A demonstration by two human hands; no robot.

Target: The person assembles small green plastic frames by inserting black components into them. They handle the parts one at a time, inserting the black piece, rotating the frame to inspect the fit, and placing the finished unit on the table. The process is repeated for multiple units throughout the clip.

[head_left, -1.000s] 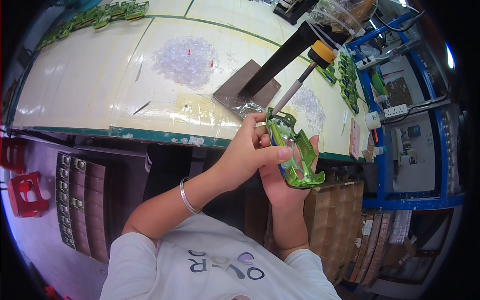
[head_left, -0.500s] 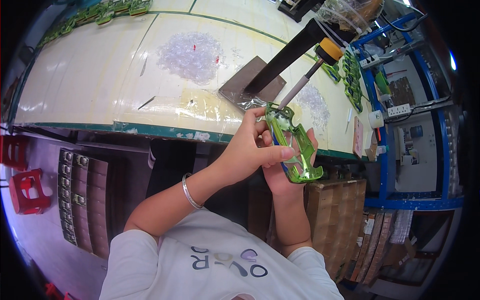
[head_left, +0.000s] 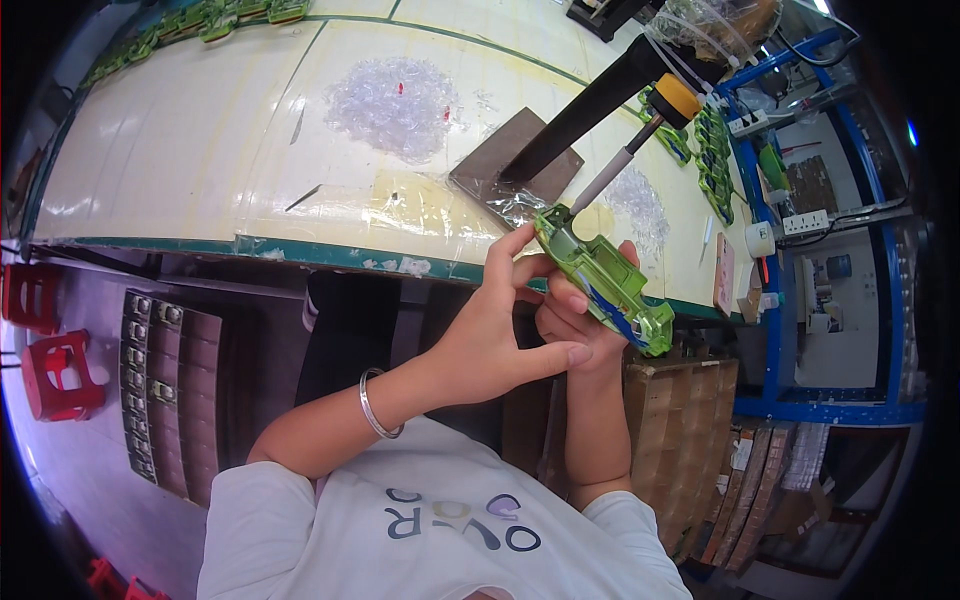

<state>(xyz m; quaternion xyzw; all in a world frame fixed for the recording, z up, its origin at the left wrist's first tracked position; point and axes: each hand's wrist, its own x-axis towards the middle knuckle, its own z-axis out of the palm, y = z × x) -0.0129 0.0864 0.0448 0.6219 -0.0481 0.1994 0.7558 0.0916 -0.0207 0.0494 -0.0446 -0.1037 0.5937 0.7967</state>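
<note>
A shiny green plastic toy car shell (head_left: 610, 278) with blue patches is tilted at the table's near edge, its hollow side partly showing. My right hand (head_left: 588, 335) is closed around its lower part, one fingertip visible beyond the far side. My left hand (head_left: 490, 325) is spread, its index fingertip against the shell's upper end and its thumb stretched away from it. A grey rod-shaped tool (head_left: 602, 180) with a yellow and black top (head_left: 675, 100) slants down to that upper end. Its tip meets the shell, though the exact contact is hard to see.
Behind the shell, a black post (head_left: 570, 125) leans from a metal base plate (head_left: 478, 175). Clear plastic bits (head_left: 390, 110) lie piled on the white table (head_left: 200, 150). More green shells (head_left: 712, 160) line the right side. Below are a cardboard box (head_left: 680, 420) and red stools (head_left: 62, 375).
The shell has turned over, bringing its blue-marked side into view, and its lower end has swung right. My left thumb has come off it. The rod still reaches its upper end.
</note>
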